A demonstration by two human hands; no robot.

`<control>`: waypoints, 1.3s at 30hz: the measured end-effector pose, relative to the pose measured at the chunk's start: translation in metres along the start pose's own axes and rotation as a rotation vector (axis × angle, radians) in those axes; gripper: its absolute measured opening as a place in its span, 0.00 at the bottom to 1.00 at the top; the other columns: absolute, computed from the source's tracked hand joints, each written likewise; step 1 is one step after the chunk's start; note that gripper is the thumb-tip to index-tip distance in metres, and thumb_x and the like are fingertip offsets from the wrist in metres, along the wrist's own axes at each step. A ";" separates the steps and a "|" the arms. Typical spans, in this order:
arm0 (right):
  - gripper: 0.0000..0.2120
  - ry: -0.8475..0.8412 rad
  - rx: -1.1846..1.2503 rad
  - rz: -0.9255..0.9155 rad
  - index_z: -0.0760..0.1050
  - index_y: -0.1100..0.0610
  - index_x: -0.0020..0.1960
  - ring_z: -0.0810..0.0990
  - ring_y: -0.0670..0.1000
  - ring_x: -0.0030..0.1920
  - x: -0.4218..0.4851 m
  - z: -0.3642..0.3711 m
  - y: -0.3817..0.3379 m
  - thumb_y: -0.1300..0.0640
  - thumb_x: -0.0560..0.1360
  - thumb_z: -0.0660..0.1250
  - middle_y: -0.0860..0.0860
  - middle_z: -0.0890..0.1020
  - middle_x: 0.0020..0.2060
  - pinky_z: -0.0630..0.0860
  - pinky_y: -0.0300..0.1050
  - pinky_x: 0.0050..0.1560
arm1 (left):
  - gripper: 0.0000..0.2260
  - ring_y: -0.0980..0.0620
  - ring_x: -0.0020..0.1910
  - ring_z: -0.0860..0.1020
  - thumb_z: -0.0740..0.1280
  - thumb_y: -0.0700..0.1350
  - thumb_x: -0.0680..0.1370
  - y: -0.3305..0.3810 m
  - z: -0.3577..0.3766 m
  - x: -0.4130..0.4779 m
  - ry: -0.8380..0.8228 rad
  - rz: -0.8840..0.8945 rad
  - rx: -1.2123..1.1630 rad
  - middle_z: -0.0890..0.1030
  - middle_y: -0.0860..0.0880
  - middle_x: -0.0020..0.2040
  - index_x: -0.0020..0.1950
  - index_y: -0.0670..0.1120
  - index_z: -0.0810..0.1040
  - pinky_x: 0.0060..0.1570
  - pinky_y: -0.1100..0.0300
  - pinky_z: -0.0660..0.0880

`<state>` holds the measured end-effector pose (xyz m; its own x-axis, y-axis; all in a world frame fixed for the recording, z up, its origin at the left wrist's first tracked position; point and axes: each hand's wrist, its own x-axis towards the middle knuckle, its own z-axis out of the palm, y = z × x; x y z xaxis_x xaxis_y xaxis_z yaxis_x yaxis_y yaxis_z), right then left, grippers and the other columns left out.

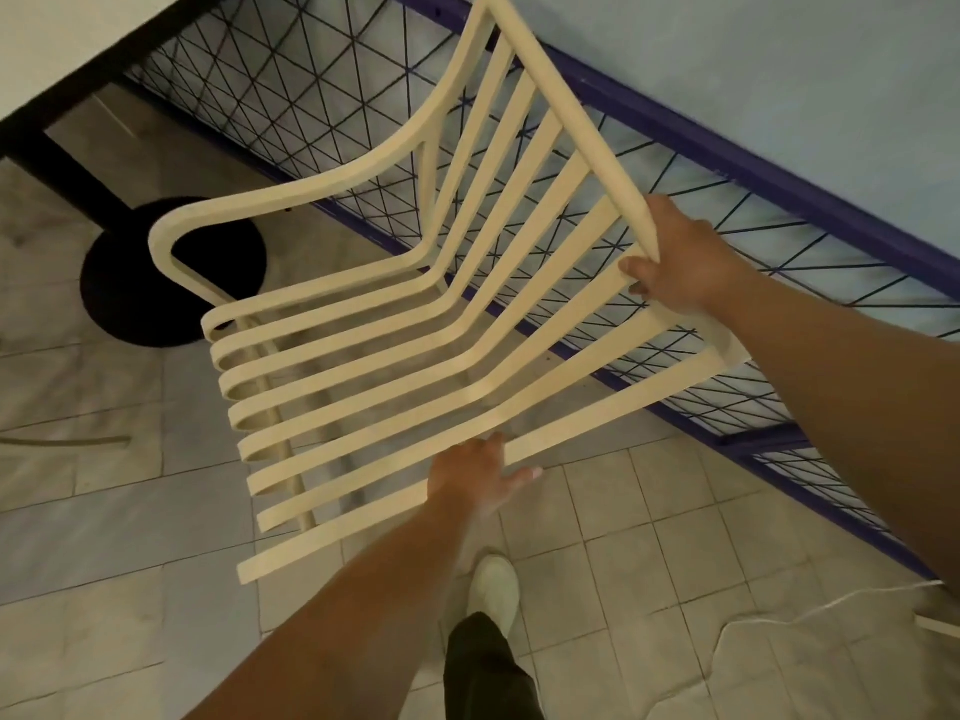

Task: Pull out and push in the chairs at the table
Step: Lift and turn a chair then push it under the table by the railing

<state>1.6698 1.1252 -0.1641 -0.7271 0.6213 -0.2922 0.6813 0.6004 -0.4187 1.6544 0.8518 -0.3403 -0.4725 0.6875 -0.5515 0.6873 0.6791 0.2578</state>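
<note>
Chair (395,356) (cream, slatted): right hand (675,257) grips back rail, left hand (478,475) grasps side slat.

Left forearm (337,615) and right forearm (857,387) are both bare. Bottom centre of frame: loose black trouser leg (483,662), plain white shoe (496,584).

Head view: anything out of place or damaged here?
The chair looks intact. One oddity: a pale, ragged-edged patch covers the floor tiles at lower right; sheet or damage, cannot tell.
</note>
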 end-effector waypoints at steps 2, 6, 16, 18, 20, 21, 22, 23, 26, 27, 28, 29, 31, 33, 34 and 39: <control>0.27 -0.001 0.081 0.020 0.58 0.46 0.75 0.85 0.54 0.40 -0.001 0.000 0.000 0.55 0.80 0.66 0.57 0.80 0.51 0.81 0.44 0.36 | 0.35 0.44 0.57 0.81 0.49 0.75 0.76 -0.002 0.001 0.001 0.013 0.011 0.024 0.82 0.45 0.58 0.66 0.49 0.71 0.50 0.52 0.74; 0.25 -0.009 0.134 0.006 0.59 0.47 0.74 0.85 0.47 0.33 -0.005 -0.003 -0.001 0.56 0.81 0.64 0.55 0.81 0.52 0.75 0.32 0.28 | 0.35 0.45 0.48 0.82 0.46 0.74 0.77 -0.008 0.003 0.001 0.076 0.067 0.109 0.83 0.46 0.49 0.61 0.47 0.72 0.43 0.54 0.73; 0.23 -0.016 0.223 0.021 0.61 0.48 0.73 0.86 0.48 0.34 -0.025 0.001 0.000 0.58 0.81 0.64 0.54 0.81 0.49 0.82 0.44 0.37 | 0.32 0.46 0.40 0.82 0.46 0.72 0.79 -0.020 0.007 -0.005 0.147 0.216 0.185 0.79 0.47 0.38 0.55 0.46 0.73 0.35 0.57 0.70; 0.23 -0.016 0.258 0.035 0.62 0.49 0.72 0.86 0.49 0.34 -0.032 0.005 -0.001 0.59 0.81 0.64 0.56 0.81 0.49 0.83 0.42 0.35 | 0.32 0.47 0.40 0.83 0.47 0.72 0.78 -0.027 0.006 -0.009 0.116 0.220 0.188 0.75 0.49 0.37 0.56 0.46 0.73 0.37 0.57 0.73; 0.21 -0.008 0.268 0.056 0.62 0.49 0.72 0.86 0.49 0.34 -0.040 0.010 -0.004 0.59 0.81 0.63 0.56 0.82 0.47 0.82 0.40 0.34 | 0.31 0.48 0.41 0.83 0.47 0.72 0.78 -0.037 0.006 -0.012 0.101 0.233 0.188 0.73 0.50 0.38 0.57 0.47 0.72 0.37 0.58 0.72; 0.21 0.003 0.272 0.066 0.62 0.49 0.72 0.86 0.49 0.34 -0.045 0.013 -0.006 0.59 0.81 0.63 0.56 0.82 0.47 0.83 0.41 0.35 | 0.31 0.48 0.41 0.83 0.48 0.72 0.79 -0.044 0.006 -0.014 0.103 0.244 0.183 0.73 0.50 0.38 0.57 0.47 0.72 0.36 0.59 0.72; 0.22 0.017 0.279 0.079 0.62 0.49 0.72 0.86 0.49 0.34 -0.050 0.016 -0.009 0.59 0.81 0.63 0.56 0.82 0.47 0.83 0.44 0.37 | 0.31 0.49 0.41 0.82 0.48 0.72 0.79 -0.051 0.005 -0.017 0.108 0.258 0.191 0.73 0.50 0.38 0.58 0.47 0.72 0.35 0.59 0.71; 0.22 0.030 0.284 0.094 0.62 0.50 0.72 0.86 0.49 0.35 -0.055 0.020 -0.012 0.59 0.81 0.63 0.56 0.82 0.47 0.83 0.45 0.38 | 0.31 0.48 0.41 0.82 0.48 0.72 0.79 -0.057 0.004 -0.019 0.110 0.277 0.204 0.74 0.50 0.39 0.58 0.47 0.73 0.35 0.59 0.71; 0.20 0.066 0.286 0.133 0.63 0.50 0.71 0.85 0.48 0.33 -0.069 0.033 -0.021 0.59 0.81 0.63 0.56 0.81 0.48 0.81 0.39 0.32 | 0.31 0.47 0.42 0.82 0.48 0.72 0.79 -0.079 0.004 -0.023 0.079 0.320 0.232 0.79 0.48 0.41 0.58 0.47 0.74 0.38 0.57 0.72; 0.20 0.083 0.275 0.143 0.63 0.50 0.70 0.85 0.48 0.33 -0.074 0.037 -0.024 0.59 0.81 0.63 0.56 0.81 0.49 0.80 0.37 0.30 | 0.32 0.46 0.43 0.83 0.48 0.72 0.78 -0.087 0.004 -0.023 0.072 0.335 0.242 0.80 0.47 0.42 0.58 0.47 0.74 0.39 0.56 0.74; 0.20 0.099 0.261 0.155 0.63 0.50 0.70 0.85 0.47 0.33 -0.080 0.041 -0.028 0.59 0.81 0.63 0.56 0.81 0.49 0.79 0.35 0.30 | 0.32 0.45 0.44 0.83 0.47 0.73 0.78 -0.093 0.003 -0.024 0.067 0.351 0.255 0.82 0.47 0.43 0.58 0.47 0.74 0.41 0.54 0.75; 0.20 0.116 0.254 0.169 0.63 0.50 0.70 0.85 0.46 0.32 -0.085 0.044 -0.031 0.58 0.81 0.64 0.55 0.81 0.49 0.77 0.34 0.29 | 0.33 0.43 0.45 0.83 0.48 0.73 0.78 -0.099 0.001 -0.025 0.054 0.363 0.268 0.83 0.45 0.45 0.59 0.47 0.75 0.42 0.53 0.75; 0.21 0.147 0.280 0.194 0.63 0.51 0.72 0.83 0.42 0.30 -0.095 0.052 -0.039 0.59 0.81 0.63 0.55 0.80 0.47 0.75 0.30 0.27 | 0.33 0.40 0.50 0.82 0.49 0.72 0.79 -0.112 -0.003 -0.026 0.012 0.379 0.290 0.83 0.43 0.50 0.64 0.47 0.74 0.48 0.49 0.76; 0.21 0.176 0.314 0.212 0.62 0.52 0.72 0.82 0.41 0.28 -0.104 0.058 -0.046 0.60 0.81 0.62 0.55 0.80 0.47 0.73 0.28 0.25 | 0.34 0.38 0.51 0.82 0.50 0.72 0.78 -0.123 -0.008 -0.026 -0.014 0.392 0.314 0.83 0.42 0.52 0.64 0.46 0.74 0.49 0.48 0.75; 0.22 0.188 0.331 0.222 0.62 0.52 0.72 0.83 0.42 0.28 -0.107 0.062 -0.049 0.60 0.81 0.62 0.56 0.80 0.47 0.74 0.29 0.26 | 0.34 0.38 0.51 0.82 0.50 0.73 0.78 -0.129 -0.009 -0.025 -0.012 0.399 0.336 0.83 0.42 0.52 0.63 0.45 0.74 0.48 0.49 0.75; 0.20 0.225 0.330 0.263 0.63 0.55 0.70 0.82 0.41 0.28 -0.115 0.072 -0.060 0.59 0.81 0.63 0.58 0.80 0.49 0.74 0.30 0.25 | 0.34 0.40 0.47 0.82 0.50 0.73 0.77 -0.150 -0.016 -0.025 -0.001 0.448 0.380 0.84 0.44 0.49 0.63 0.46 0.74 0.43 0.51 0.74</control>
<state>1.7065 0.9811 -0.1675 -0.4721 0.8462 -0.2472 0.7501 0.2383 -0.6169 1.5545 0.7371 -0.3527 -0.0897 0.8858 -0.4553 0.9696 0.1822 0.1635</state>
